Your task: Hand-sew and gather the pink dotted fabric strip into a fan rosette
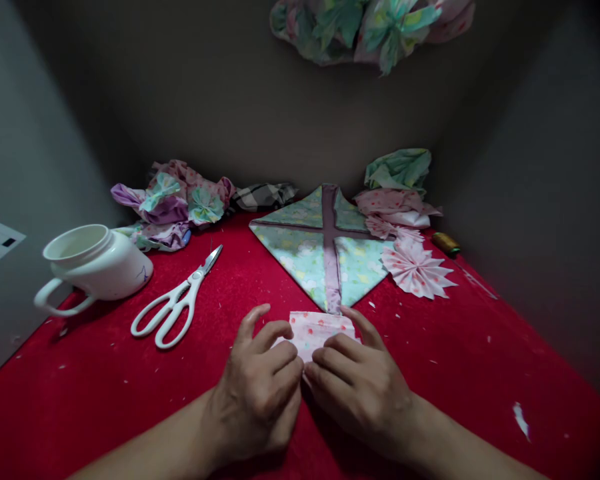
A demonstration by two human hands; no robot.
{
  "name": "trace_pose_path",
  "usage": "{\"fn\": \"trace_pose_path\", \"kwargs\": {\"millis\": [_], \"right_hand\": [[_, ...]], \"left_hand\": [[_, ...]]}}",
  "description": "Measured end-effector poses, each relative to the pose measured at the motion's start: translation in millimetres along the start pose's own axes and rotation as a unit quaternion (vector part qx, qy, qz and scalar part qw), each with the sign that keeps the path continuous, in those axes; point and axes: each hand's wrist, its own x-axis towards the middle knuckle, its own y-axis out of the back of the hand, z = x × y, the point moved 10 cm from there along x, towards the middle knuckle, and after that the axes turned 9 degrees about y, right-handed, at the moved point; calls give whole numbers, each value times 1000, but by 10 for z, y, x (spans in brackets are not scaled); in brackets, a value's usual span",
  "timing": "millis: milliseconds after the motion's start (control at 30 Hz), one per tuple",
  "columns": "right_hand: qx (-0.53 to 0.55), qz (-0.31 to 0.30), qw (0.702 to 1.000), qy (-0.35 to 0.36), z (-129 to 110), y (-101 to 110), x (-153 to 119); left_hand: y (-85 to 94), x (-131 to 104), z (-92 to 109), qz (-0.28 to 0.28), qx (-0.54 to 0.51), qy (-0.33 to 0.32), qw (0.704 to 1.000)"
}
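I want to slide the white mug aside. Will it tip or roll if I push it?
The white mug already lies tilted on the red cloth, so it may well roll. Its handle would probably stop a full turn. It looks ceramic, likely breakable.

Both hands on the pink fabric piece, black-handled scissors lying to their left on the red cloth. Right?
Not quite: the scissors have white handles, not black, as the head view shows. The rest holds: the left hand and right hand are on the pink fabric piece, on the red cloth.
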Motion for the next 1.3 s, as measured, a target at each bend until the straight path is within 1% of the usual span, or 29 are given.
{"fn": "trace_pose_path", "kwargs": {"millis": [67,133,200,233,267,300,367,433,467,533,600,633,700,767,833,967,1067,1167,1300], "right_hand": [[31,30,998,-44,175,167,-17],[39,87,988,-121,467,428,-118],[24,159,965,-206,790,711,-317],[10,193,947,-257,952,830,-456],[-2,217,932,-290,1071,915,-572],[-12,232,923,-307,1154,967,-659],[-23,238,922,-303,1220,988,-728],[-19,224,935,-276,1187,933,-689],[-16,209,944,-254,1131,889,-635],[-6,161,966,-201,956,779,-483],[14,102,985,-140,717,648,-320],[28,78,990,-116,601,588,-257],[56,47,993,-90,407,491,-176],[57,19,995,-81,267,385,-139],[43,-14,996,-78,177,251,-133],[39,-52,995,-75,109,29,-135],[62,-62,992,-87,143,-45,-127],[87,-57,988,-113,240,-12,-141],[113,-52,988,-90,341,139,-188]], "left_hand": [[12,5,-46,1,-10,12,1000],[27,14,-102,3,-14,31,999],[49,23,-135,8,-18,41,999],[59,27,-138,12,-22,42,999],[68,31,-137,15,-26,42,999],[71,34,-134,16,-30,41,999],[71,41,-125,18,-32,38,999],[67,48,-122,19,-31,38,999],[67,51,-122,20,-31,38,999],[69,56,-121,21,-30,39,999],[70,57,-120,21,-27,40,999],[72,56,-119,22,-25,41,999],[69,53,-119,19,-21,44,999],[65,49,-112,17,-19,43,999],[56,47,-102,12,-17,39,999],[54,46,-90,11,-25,30,999],[59,46,-81,14,-31,22,999],[48,49,-86,8,-34,21,999],[47,47,-116,2,-36,27,999]]}}
